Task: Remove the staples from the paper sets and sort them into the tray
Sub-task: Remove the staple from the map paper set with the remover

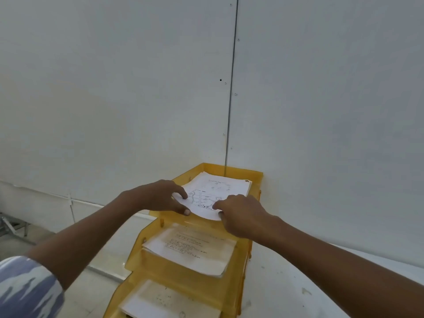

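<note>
Head view: the paper set lies in the top tier of the yellow tray. Its near end hangs past the tier's front lip and is bowed; its long axis runs front-to-back, away from the person. L hand pinches the near-left edge, index on top, thumb at the lip. R hand curls fingers onto the near-right corner; thumb hidden. Both hands are at the tier's front, about equally near. Prob. the next move slides the set along that axis. No staple visible. More papers in the tier below.
</note>
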### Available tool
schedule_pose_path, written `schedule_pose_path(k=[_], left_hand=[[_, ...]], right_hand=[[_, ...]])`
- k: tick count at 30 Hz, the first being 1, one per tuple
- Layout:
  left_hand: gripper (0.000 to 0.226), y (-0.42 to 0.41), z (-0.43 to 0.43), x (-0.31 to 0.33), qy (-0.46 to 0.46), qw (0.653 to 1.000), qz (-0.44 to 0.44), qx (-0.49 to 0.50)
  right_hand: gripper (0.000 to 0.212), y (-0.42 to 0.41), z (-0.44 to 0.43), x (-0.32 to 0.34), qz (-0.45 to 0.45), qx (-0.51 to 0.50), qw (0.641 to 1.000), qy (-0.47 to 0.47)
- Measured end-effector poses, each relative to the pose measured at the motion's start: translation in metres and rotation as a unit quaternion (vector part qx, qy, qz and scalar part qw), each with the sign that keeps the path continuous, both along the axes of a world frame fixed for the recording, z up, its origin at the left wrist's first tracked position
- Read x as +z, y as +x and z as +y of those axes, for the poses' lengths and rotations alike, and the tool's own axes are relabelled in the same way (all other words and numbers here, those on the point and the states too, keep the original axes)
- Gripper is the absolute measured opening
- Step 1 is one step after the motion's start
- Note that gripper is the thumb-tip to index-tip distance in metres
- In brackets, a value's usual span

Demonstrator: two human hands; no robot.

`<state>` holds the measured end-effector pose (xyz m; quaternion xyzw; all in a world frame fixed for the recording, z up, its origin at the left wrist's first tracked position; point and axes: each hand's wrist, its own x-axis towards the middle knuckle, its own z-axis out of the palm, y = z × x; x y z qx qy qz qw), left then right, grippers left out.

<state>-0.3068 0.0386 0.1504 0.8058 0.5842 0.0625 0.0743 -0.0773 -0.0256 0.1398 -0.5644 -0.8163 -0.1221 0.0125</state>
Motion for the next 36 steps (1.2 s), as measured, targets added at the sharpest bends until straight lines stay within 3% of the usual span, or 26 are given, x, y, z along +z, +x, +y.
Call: schedule_pose_path(k=[4, 6, 10, 14, 20, 25, 31, 36], left_hand=[[0.081, 0.012, 0.008, -0.003, 0.089, 0.986, 0.136, 0.038], [0.084, 0.015, 0.016, -0.005, 0.134, 0.976, 0.168, 0.041], [0.083, 0.015, 0.022, -0.005, 0.187, 0.961, 0.201, 0.030], [0.061, 0.006, 0.020, 0.003, 0.143, 0.974, 0.176, -0.009], [0.042, 0.001, 0.017, 0.001, 0.130, 0.972, 0.195, -0.026], [0.033, 0.006, 0.015, 0.001, 0.126, 0.967, 0.219, -0.038], [0.036, 0.009, 0.009, 0.000, 0.098, 0.969, 0.227, -0.018], [0.037, 0.017, -0.007, 0.004, 0.088, 0.977, 0.195, -0.003]], right_hand=[[0.037, 0.000, 0.014, -0.006, -0.026, -0.017, 0.999, -0.033], [0.045, 0.000, 0.018, -0.007, -0.027, -0.029, 0.998, -0.046], [0.038, 0.001, 0.025, -0.009, -0.028, -0.015, 0.999, -0.034], [0.041, -0.001, 0.024, -0.010, -0.012, -0.024, 0.998, -0.049], [0.074, 0.010, 0.029, 0.009, -0.073, -0.093, 0.991, -0.058], [0.063, 0.015, 0.037, 0.008, 0.005, -0.066, 0.994, -0.084], [0.037, 0.014, 0.027, -0.011, -0.011, -0.029, 0.999, -0.021], [0.050, 0.020, 0.013, -0.009, 0.022, -0.021, 1.000, 0.000]])
